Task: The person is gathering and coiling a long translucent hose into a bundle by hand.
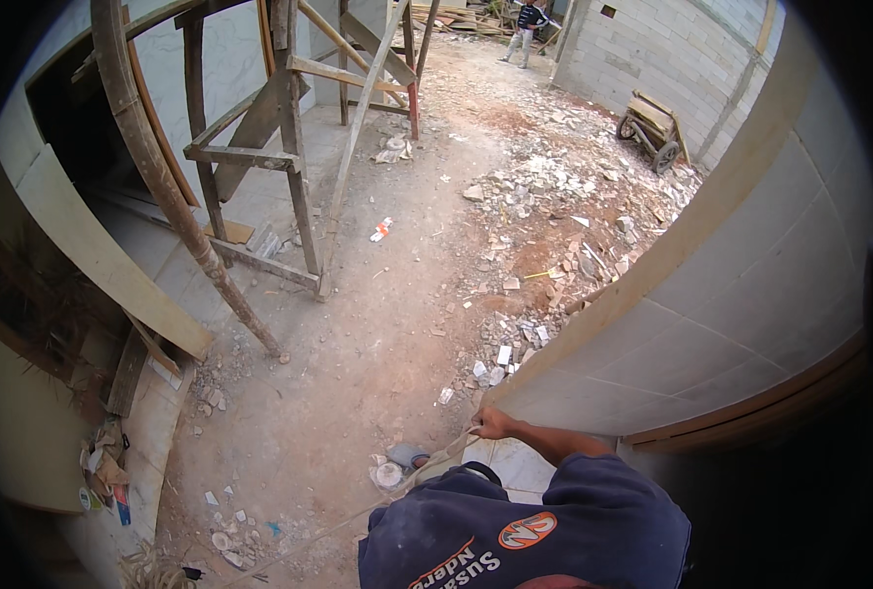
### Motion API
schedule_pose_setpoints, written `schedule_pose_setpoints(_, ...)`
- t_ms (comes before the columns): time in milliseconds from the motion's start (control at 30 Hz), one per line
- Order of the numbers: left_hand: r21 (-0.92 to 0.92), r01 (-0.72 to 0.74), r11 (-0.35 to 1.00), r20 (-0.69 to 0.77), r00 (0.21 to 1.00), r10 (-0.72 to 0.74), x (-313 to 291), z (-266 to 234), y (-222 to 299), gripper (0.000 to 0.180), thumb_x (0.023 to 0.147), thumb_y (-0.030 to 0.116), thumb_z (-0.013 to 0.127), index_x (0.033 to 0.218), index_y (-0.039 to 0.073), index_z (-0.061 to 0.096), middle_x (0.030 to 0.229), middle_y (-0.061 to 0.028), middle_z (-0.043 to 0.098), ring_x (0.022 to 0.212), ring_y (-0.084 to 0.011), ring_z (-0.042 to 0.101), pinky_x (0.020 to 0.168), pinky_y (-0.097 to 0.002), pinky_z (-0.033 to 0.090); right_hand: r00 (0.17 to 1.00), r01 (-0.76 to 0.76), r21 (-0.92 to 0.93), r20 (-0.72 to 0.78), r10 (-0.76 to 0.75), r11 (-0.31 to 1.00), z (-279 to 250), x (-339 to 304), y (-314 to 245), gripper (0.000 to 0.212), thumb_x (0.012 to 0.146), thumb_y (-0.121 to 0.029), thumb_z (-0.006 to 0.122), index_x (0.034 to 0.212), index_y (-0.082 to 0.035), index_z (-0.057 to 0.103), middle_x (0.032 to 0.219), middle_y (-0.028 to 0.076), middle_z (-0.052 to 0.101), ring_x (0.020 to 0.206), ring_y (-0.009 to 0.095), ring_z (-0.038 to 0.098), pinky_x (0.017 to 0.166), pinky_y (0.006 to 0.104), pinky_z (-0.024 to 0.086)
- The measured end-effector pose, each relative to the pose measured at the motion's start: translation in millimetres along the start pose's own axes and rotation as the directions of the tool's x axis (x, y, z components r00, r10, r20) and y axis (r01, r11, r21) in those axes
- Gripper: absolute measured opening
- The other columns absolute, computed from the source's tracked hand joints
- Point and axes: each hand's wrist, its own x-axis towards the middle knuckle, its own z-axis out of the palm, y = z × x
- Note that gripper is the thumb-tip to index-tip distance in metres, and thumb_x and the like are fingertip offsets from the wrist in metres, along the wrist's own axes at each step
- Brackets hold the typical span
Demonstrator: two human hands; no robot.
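My right hand [492, 422] is closed around a pale cord or thin strip [444, 455], beside the near end of the tiled wall on the right. From my fingers the cord slants down to the lower left, over the dirt floor. My left hand does not show. A foot in a grey slipper [409, 455] is just left of the cord, and a pale round object [387, 476] lies beside it. My dark blue shirt [574, 520] fills the lower middle.
Rough wooden scaffolding [294, 167] and a leaning pole [176, 216] stand at the left. Tile rubble [554, 196] covers the ground ahead and right. A wooden cart [655, 128] rests by the block wall [642, 49]. Another person [527, 29] stands far off.
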Motion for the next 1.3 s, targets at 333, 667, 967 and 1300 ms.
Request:
schedule_pose_setpoints(333, -0.123, -0.075, 0.99, -0.041, 0.997, 0.071, 28, -10, 20, 0.035, 0.1, 0.015, 0.059, 0.067, 0.007, 0.063, 0.062, -0.0107, 0.053, 0.055, -0.0298, 0.052, 0.05, -0.0444, 0.038, 1.0, -0.019, 0.034, 0.014, 0.018, 0.999, 2, 0, 2, 0.033, 0.081, -0.025, 0.076, 0.063, -0.003, 0.06, 0.056, 0.013, 0.056, 0.051, 0.023, 0.053, 0.053, 0.0424, 0.041)
schedule_pose_setpoints(667, -0.114, 0.003, 0.994, -0.018, 1.0, -0.005, 12, -3, 8, 0.033, 0.1, 0.016, 0.062, 0.069, 0.008, 0.063, 0.067, -0.0101, 0.055, 0.058, -0.0294, 0.053, 0.053, -0.0422, 0.039, 1.0, 0.029, 0.031, -0.004, -0.029, 0.999, 2, 3, 5, 0.036, 0.079, -0.023, 0.076, 0.061, -0.003, 0.053, 0.056, 0.015, 0.049, 0.052, 0.026, 0.048, 0.053, 0.0443, 0.038)
schedule_pose_setpoints(967, -0.235, 0.055, 0.971, -0.034, 0.997, -0.065, 25, -7, 32, 0.025, 0.099, 0.017, 0.064, 0.077, 0.007, 0.07, 0.07, -0.0096, 0.057, 0.061, -0.0265, 0.056, 0.055, -0.0402, 0.041, 0.998, 0.058, 0.004, -0.04, -0.058, 0.998, 4, 2, 10, 0.035, 0.079, -0.024, 0.077, 0.062, -0.002, 0.055, 0.058, 0.017, 0.051, 0.053, 0.028, 0.052, 0.055, 0.0452, 0.04)
schedule_pose_setpoints(1300, -0.256, 0.133, 0.957, -0.032, 0.989, -0.146, 10, 2, 24, 0.021, 0.101, 0.017, 0.06, 0.083, 0.01, 0.069, 0.071, -0.0058, 0.061, 0.061, -0.0239, 0.058, 0.055, -0.0378, 0.042, 1.0, 0.003, 0.018, 0.004, -0.003, 1.0, 2, 1, 8, 0.035, 0.08, -0.026, 0.077, 0.065, -0.002, 0.057, 0.06, 0.017, 0.054, 0.056, 0.031, 0.053, 0.056, 0.0451, 0.041)
